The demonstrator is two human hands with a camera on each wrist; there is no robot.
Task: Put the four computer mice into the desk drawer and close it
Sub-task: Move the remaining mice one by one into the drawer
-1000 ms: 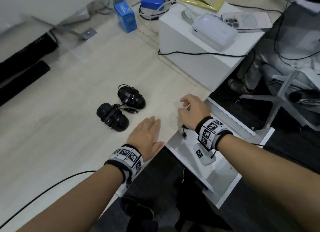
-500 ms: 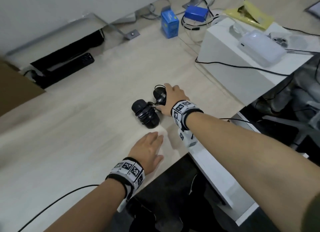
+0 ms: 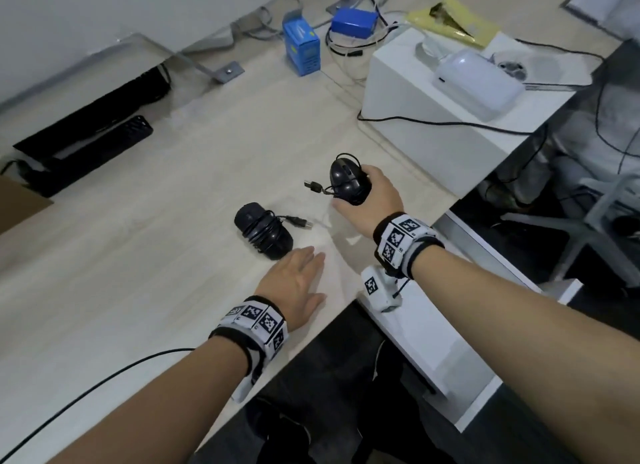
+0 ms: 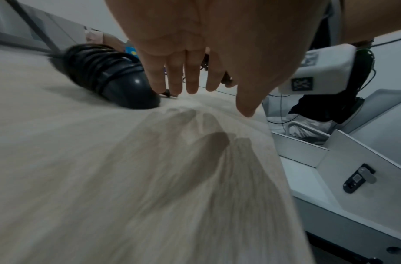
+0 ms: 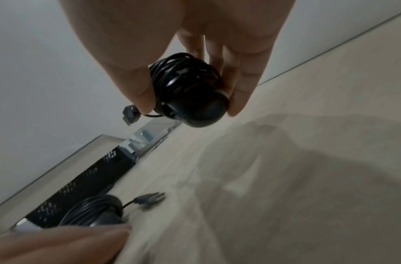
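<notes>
My right hand [image 3: 367, 200] grips a black mouse [image 3: 348, 181] wound in its own cable and holds it lifted off the desk; the right wrist view shows thumb and fingers [image 5: 242, 85] pinching that mouse [image 5: 190, 92], its USB plug [image 5: 130, 116] dangling. A second black cable-wrapped mouse [image 3: 263, 229] lies on the light wooden desk [image 3: 138, 255], just beyond the fingertips of my left hand [image 3: 298, 283]. That hand lies flat, fingers straight [image 4: 190, 78], beside the mouse [image 4: 111, 78]. The white drawer [image 3: 443, 345] stands pulled out under the desk's right edge; its inside is mostly hidden.
A white box [image 3: 436, 124] with a white device and a cable on top stands at the right. Blue boxes [image 3: 301, 46] and cables lie at the back. A black keyboard [image 3: 90, 148] rests at the far left. An office chair base [image 3: 588, 228] stands right of the drawer.
My right hand went from the drawer to the two mice, took the farther one and lifted it toward the right. The left hand stayed flat on the desk.
</notes>
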